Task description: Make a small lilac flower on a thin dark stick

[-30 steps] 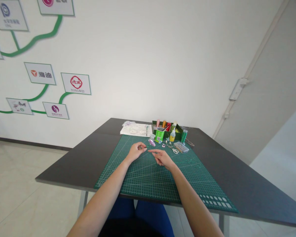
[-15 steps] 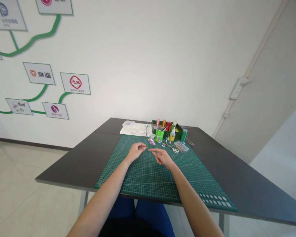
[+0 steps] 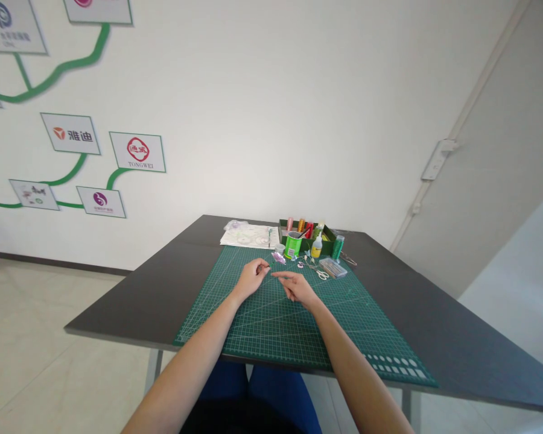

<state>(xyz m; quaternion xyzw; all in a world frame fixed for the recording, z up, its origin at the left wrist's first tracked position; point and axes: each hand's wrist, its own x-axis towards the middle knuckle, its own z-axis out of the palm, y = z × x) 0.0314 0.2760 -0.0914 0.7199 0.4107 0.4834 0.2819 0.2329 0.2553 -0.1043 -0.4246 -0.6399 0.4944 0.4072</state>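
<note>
Before the green can (image 3: 292,246), the sliver (image 3: 269,266) pinched by the left hand (image 3: 252,277) could be dropped if loosened; the right hand's (image 3: 299,289) grip cannot be told.

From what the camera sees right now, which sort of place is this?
Probably a craft workspace, perhaps inside an office: green cutting mat, white-handled scissors, and logo signs on the wall.

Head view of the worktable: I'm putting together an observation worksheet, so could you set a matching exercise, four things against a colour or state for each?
Things
1. left hand
2. right hand
3. scissors
4. cutting mat

Colours and states
A. green with a pale grid
B. index finger stretched out toward the other hand
C. white-handled
D. thumb and fingertips pinched together

Right pairs: 1-D, 2-B, 3-C, 4-A
</note>
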